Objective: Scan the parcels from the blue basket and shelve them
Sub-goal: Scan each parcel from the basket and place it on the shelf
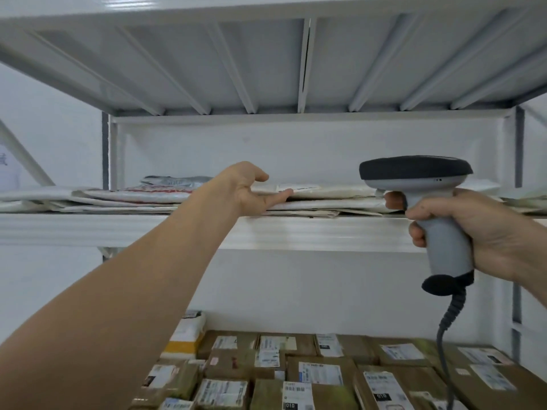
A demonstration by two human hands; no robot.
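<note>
Your left grip point(248, 192) reaches up to the middle of the view. It is released, thumb lifted, with straight fingers lying on the stack of flat parcels point(325, 199) on the white shelf point(296, 229). You appear to be seating or squaring a mailer on the pile so that it lies flat and clear of the shelf's front lip. At 3 o'clock your right grip point(488, 232) is clenched round the handle of the grey scanner point(414, 173), forefinger at the trigger, head level and pointed away from you. It is held off to the side, probably to be ready for the next label. Its coiled cable point(444, 332) hangs toward 5 o'clock. At 6 o'clock labelled brown boxes point(325, 377) pack the level below. The blue basket is out of view.
</note>
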